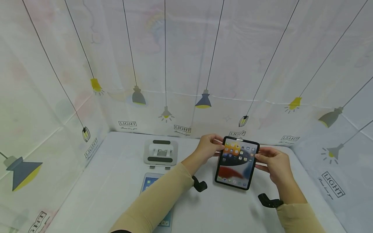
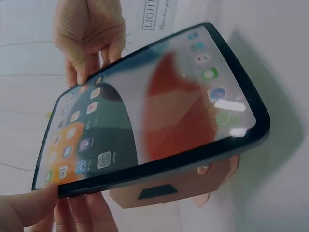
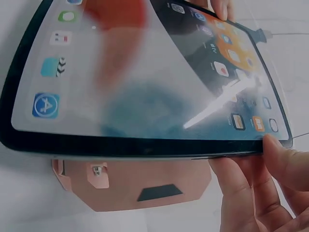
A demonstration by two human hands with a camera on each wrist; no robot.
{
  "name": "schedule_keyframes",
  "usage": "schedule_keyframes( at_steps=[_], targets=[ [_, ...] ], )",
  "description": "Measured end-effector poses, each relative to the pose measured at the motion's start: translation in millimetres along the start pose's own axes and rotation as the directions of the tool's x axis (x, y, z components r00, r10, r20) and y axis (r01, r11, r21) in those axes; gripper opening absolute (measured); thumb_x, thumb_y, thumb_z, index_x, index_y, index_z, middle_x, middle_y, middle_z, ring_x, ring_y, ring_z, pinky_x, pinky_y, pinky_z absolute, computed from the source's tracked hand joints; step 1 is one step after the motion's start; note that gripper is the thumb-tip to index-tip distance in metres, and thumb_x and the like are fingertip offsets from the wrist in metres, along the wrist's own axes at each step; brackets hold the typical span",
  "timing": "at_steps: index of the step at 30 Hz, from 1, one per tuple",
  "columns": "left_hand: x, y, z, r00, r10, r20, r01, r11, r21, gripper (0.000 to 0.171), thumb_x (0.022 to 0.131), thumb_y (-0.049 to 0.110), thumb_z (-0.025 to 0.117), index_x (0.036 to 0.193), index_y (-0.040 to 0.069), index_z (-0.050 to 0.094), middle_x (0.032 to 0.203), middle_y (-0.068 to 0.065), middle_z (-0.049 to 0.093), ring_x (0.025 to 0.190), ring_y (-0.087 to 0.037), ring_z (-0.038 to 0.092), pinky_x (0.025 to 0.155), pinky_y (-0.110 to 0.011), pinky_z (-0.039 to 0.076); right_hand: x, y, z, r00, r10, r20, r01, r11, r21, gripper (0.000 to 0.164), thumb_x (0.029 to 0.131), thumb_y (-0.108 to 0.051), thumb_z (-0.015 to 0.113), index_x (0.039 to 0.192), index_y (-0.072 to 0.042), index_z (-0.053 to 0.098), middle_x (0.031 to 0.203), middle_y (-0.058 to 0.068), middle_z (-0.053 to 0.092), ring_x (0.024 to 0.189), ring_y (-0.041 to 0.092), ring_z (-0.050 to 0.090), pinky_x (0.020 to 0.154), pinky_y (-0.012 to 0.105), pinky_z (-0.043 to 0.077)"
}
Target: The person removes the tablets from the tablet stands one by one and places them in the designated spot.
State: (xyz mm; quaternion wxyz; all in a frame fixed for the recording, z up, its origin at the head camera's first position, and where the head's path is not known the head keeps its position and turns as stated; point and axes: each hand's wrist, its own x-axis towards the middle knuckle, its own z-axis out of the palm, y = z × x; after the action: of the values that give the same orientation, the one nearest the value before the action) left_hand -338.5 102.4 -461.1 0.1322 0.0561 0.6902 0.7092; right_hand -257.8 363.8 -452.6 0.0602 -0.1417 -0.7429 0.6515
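Note:
A black-edged tablet (image 1: 236, 163), its screen lit with app icons, is held tilted by both hands. At its left edge my left hand (image 1: 207, 148) pinches it near the top, thumb (image 2: 36, 205) at the front and fingers behind. My right hand (image 1: 276, 163) pinches the opposite edge, with the thumb (image 3: 285, 162) on the rim and the fingers beneath. Below the tablet, in both wrist views, shows a rose-gold stand (image 3: 128, 186) with a dark pad and a hinge; the tablet covers most of it.
On the white table (image 1: 116, 181), a silver-grey stand (image 1: 175, 152) with two dark pads lies at the back left. A white-edged tablet (image 1: 145, 174) lies in front of it, partly under my left forearm. A lamp-printed curtain (image 1: 186, 64) hangs behind the table.

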Motion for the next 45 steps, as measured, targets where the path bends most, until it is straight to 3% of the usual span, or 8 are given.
schedule_keyframes(
  at_steps=[5,10,16,23,45],
  targets=[
    [-2.9,-5.7,-3.2,1.000,0.010,0.011,-0.010,0.999,0.035,0.018,0.094,0.000,0.080,0.103,0.016,0.077,0.094,-0.003,0.073,0.082,-0.016,0.075,0.072,-0.036,0.069,-6,5,2,1.000,0.012,0.023,-0.012,1.000,-0.003,0.028,0.096,-0.003,0.079,0.121,-0.016,0.077,0.090,-0.012,0.074,0.082,0.008,0.079,0.071,0.035,0.069],
    [-7.0,-11.3,-6.3,1.000,-0.005,0.009,0.005,0.999,0.050,0.019,0.094,0.001,0.080,0.104,0.016,0.077,0.093,-0.003,0.072,0.079,-0.015,0.074,0.064,-0.029,0.066,-10,10,4,0.999,0.033,0.038,-0.032,0.999,-0.026,0.032,0.098,-0.004,0.078,0.129,-0.010,0.074,0.090,-0.012,0.075,0.081,0.009,0.079,0.071,0.035,0.069],
    [-10.7,-16.8,-7.3,0.999,-0.035,-0.002,0.035,0.997,0.065,0.018,0.094,0.002,0.081,0.104,0.016,0.076,0.093,-0.003,0.073,0.080,-0.016,0.074,0.064,-0.031,0.067,-14,15,8,0.997,0.074,0.024,-0.071,0.993,-0.096,0.047,0.100,-0.007,0.076,0.145,0.000,0.061,0.094,-0.011,0.075,0.083,0.008,0.079,0.073,0.035,0.069],
    [-16.5,-20.7,-6.0,0.997,-0.070,-0.021,0.072,0.995,0.073,0.017,0.094,0.002,0.081,0.103,0.015,0.076,0.093,-0.004,0.074,0.080,-0.017,0.075,0.066,-0.033,0.068,-18,21,10,0.995,0.097,0.018,-0.095,0.992,-0.084,0.041,0.098,-0.007,0.078,0.137,-0.004,0.068,0.091,-0.011,0.075,0.080,0.010,0.078,0.071,0.034,0.069],
    [-32.6,-44.4,-12.3,0.988,-0.154,-0.007,0.154,0.987,0.050,0.015,0.094,0.003,0.079,0.105,0.013,0.075,0.095,-0.005,0.075,0.080,-0.016,0.077,0.063,-0.028,0.066,-29,39,13,0.986,0.154,0.067,-0.145,0.982,-0.122,0.048,0.099,-0.010,0.078,0.143,0.002,0.062,0.091,-0.008,0.073,0.078,0.011,0.074,0.071,0.033,0.069]
  ],
)
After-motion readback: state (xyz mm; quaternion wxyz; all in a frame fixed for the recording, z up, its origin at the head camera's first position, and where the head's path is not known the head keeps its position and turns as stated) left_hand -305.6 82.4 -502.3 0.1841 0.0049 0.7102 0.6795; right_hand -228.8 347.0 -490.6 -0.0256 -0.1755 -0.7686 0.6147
